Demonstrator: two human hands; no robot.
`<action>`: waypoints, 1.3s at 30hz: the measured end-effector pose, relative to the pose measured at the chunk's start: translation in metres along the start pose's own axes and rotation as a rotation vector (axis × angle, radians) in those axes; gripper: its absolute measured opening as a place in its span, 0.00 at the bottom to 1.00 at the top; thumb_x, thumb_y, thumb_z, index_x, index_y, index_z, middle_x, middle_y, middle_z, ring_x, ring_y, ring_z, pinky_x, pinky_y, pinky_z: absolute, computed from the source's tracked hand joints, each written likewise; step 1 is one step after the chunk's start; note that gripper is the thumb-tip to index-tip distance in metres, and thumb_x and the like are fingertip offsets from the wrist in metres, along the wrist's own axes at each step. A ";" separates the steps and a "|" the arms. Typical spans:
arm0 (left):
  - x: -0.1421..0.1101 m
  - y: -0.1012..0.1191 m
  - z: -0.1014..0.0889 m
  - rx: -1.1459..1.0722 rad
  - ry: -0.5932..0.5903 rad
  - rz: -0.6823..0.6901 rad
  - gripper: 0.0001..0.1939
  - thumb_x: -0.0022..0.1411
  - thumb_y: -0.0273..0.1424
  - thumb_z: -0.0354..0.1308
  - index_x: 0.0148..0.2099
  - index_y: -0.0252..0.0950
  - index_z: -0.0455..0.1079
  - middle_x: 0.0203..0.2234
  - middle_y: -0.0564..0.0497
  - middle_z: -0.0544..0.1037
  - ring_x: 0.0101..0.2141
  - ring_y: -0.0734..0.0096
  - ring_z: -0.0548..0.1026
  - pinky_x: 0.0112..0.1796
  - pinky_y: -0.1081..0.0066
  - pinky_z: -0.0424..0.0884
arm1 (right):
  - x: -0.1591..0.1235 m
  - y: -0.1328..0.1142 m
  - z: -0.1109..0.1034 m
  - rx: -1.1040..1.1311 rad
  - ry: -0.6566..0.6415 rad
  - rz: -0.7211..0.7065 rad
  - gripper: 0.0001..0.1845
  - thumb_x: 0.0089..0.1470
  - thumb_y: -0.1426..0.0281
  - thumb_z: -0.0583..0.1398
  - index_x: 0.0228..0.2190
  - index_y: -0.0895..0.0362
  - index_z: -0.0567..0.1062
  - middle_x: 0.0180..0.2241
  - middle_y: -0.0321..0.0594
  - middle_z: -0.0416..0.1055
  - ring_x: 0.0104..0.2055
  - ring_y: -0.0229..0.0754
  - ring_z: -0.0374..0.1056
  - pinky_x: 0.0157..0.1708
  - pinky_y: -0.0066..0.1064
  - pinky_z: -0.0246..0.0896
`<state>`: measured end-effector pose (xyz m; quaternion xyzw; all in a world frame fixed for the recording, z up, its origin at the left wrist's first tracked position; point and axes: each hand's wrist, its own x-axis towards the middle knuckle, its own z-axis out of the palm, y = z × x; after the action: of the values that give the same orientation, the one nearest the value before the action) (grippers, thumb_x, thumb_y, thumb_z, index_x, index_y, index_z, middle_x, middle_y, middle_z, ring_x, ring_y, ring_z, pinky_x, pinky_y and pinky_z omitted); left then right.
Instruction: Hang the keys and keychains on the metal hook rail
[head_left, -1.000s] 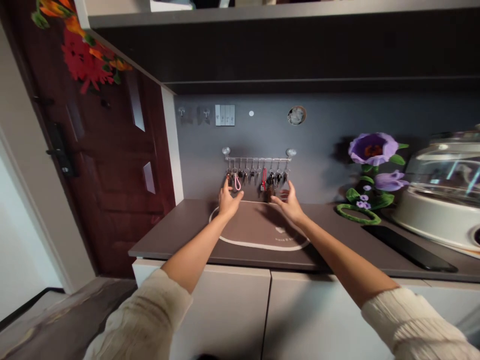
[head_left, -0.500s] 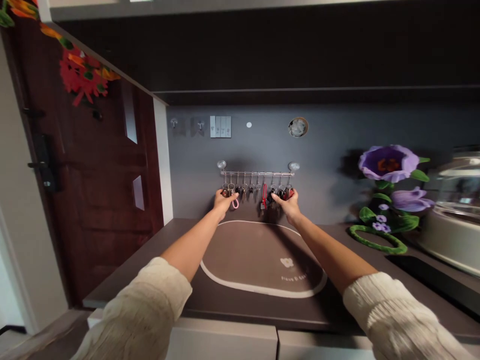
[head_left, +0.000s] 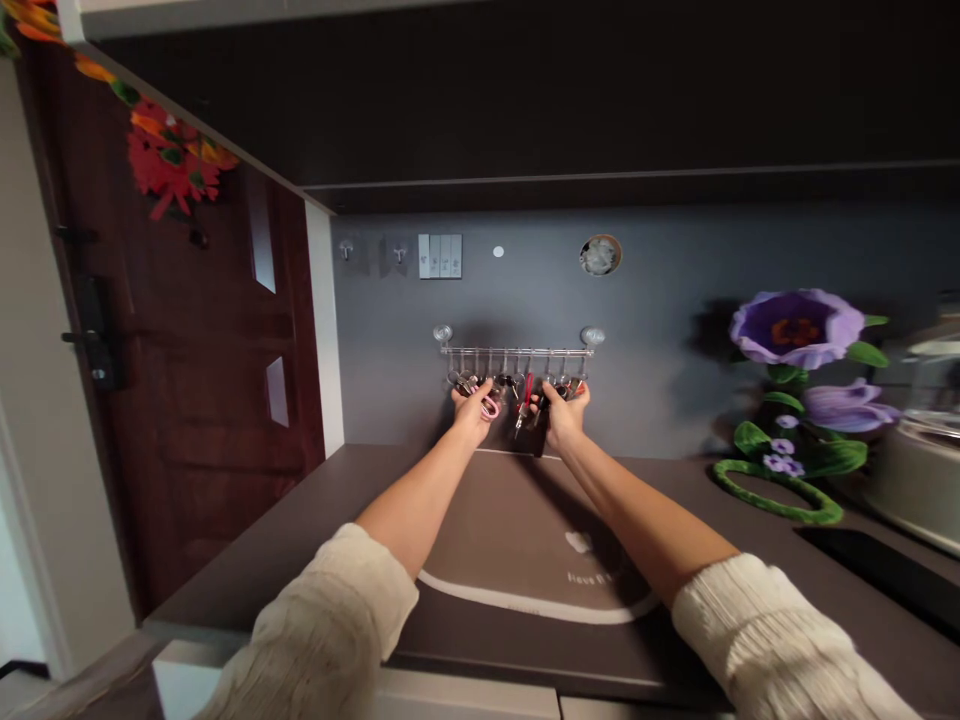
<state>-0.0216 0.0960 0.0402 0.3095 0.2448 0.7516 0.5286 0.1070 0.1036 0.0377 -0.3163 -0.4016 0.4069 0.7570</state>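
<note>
A clear hook rail is fixed to the grey back wall by two round suction cups, and several bunches of keys hang from it. My left hand is closed around keys at the left end, with a pink ring showing by the thumb. At the right end my right hand is closed on other keys, some dark. Between the hands dangle keys and a red strap. My fingers partly hide what each hand grips.
Below lies a brown mat with a pale edge on the dark counter. Purple knitted flowers and a pale rounded appliance stand right. A dark shelf overhangs. At left is a reddish-brown door.
Both hands have moved inward toward the rail's middle, the left one further, pushing the hanging keys together. The pink ring has shifted right with my left hand.
</note>
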 end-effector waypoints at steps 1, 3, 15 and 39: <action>-0.001 0.003 0.000 0.003 0.002 -0.006 0.26 0.47 0.28 0.63 0.40 0.43 0.48 0.30 0.58 0.69 0.26 0.75 0.74 0.23 0.75 0.68 | -0.001 -0.004 -0.002 0.014 0.011 0.014 0.36 0.41 0.66 0.60 0.47 0.44 0.46 0.36 0.34 0.65 0.24 0.34 0.66 0.21 0.29 0.65; -0.004 0.011 -0.001 0.008 0.020 -0.012 0.25 0.48 0.28 0.63 0.40 0.43 0.48 0.31 0.58 0.69 0.27 0.73 0.75 0.22 0.77 0.67 | -0.001 -0.012 -0.006 0.027 0.035 0.026 0.31 0.41 0.67 0.60 0.44 0.45 0.49 0.32 0.31 0.64 0.21 0.32 0.63 0.18 0.26 0.62; 0.002 0.065 0.032 0.245 -0.047 0.185 0.28 0.47 0.20 0.59 0.45 0.41 0.48 0.27 0.57 0.69 0.22 0.77 0.74 0.21 0.80 0.66 | 0.023 -0.060 0.009 -0.052 0.003 -0.165 0.24 0.46 0.67 0.57 0.42 0.48 0.51 0.30 0.32 0.63 0.19 0.29 0.58 0.15 0.22 0.56; -0.078 0.046 -0.078 1.515 -0.604 0.382 0.19 0.51 0.47 0.52 0.29 0.37 0.72 0.34 0.48 0.73 0.38 0.65 0.70 0.41 0.69 0.62 | -0.018 -0.049 -0.038 -0.964 -0.530 -0.106 0.27 0.26 0.56 0.67 0.31 0.56 0.73 0.31 0.43 0.72 0.35 0.47 0.66 0.37 0.37 0.60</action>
<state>-0.0885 0.0046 0.0023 0.8053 0.4748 0.3450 0.0842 0.1517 0.0591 0.0531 -0.4934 -0.7345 0.2040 0.4189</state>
